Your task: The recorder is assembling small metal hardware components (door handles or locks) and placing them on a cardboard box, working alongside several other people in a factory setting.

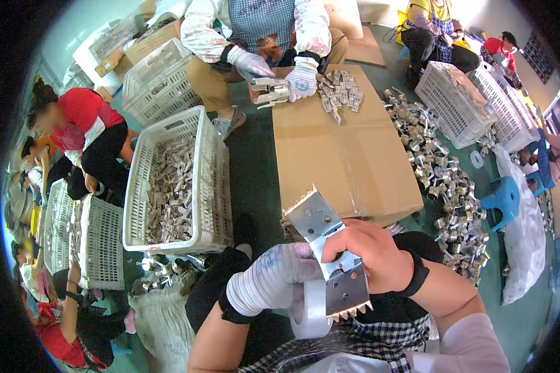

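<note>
Over my lap, my right hand (370, 252), bare with a black wristband, is closed around the narrow middle of a silver metal bracket (316, 214). The bracket has broad ends with holes and sawtooth edges; whether it is one piece or a stack, I cannot tell. My left hand (274, 276), in a striped glove, is closed close against the bracket. A roll of clear tape (310, 314) shows directly under its fingers, which hide the upper part of the roll; it appears gripped there.
Ahead is a cardboard box (339, 149) with small metal pieces (342, 93) on its far end. A co-worker's gloved hands (302, 78) hold metal parts there. A white crate (199, 180) of metal pieces stands left. Metal fittings (442, 168) and a blue stool (501, 200) are right.
</note>
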### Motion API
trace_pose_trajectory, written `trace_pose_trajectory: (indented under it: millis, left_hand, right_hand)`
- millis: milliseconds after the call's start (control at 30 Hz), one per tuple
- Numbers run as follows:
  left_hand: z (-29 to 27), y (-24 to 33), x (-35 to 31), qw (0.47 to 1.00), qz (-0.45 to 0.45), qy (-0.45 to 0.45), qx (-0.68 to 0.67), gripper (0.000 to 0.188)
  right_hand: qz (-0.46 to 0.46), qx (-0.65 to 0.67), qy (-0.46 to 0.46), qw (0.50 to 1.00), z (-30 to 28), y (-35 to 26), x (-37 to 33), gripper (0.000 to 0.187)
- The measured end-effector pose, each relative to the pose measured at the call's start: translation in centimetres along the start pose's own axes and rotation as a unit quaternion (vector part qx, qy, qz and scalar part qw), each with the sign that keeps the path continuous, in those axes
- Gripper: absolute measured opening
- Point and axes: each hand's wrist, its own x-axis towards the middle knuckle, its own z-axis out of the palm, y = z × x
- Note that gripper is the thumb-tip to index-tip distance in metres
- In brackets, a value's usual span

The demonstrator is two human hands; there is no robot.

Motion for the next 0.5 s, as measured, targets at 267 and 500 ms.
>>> trace_pose_trajectory:
  millis: [267,500]
  left_hand:
    - [-0.2,2.2,-0.3,0.989,0.118,-0.061,0.070,0.023]
    - [-0.8,1.5,-0.9,0.980,0.028,-0.167,-0.100,0.030]
  right_hand:
    - [0.106,0.120,0.042,0.986,-1.2,-0.3,0.2,0.030]
    - [0.193,0.283,0.071,0.937,-1.0,-0.2,-0.6,0.025]
